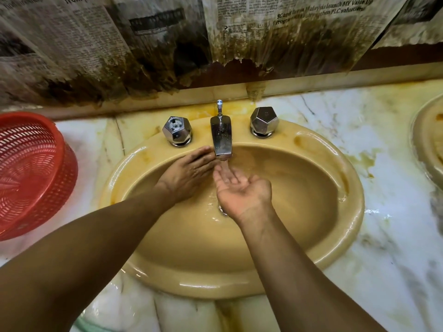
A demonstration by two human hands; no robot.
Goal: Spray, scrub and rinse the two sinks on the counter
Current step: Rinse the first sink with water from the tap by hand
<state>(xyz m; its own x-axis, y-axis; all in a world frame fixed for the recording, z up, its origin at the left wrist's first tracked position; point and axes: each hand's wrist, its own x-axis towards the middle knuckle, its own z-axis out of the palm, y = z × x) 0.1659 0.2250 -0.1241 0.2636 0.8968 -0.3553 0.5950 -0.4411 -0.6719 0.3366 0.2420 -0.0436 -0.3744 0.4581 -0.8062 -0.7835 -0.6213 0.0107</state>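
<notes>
The right grip (242,190) lies palm up, fingers loosely cupped and holding nothing. Water (225,165) from the tap (221,137) just above it falls onto its fingers. The left grip (189,173) is flat, palm down, fingers straight and together, with the tips at the tap's side. Both hang inside the yellow sink (239,283), set in the table (395,236). The second sink (429,140) lies well right of the right grip, and a red basket (31,173) stands left of the left grip.

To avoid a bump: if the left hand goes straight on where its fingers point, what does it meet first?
Probably the faucet spout: the fingertips of the left hand lie beside it. Whether they touch is unclear.
</notes>
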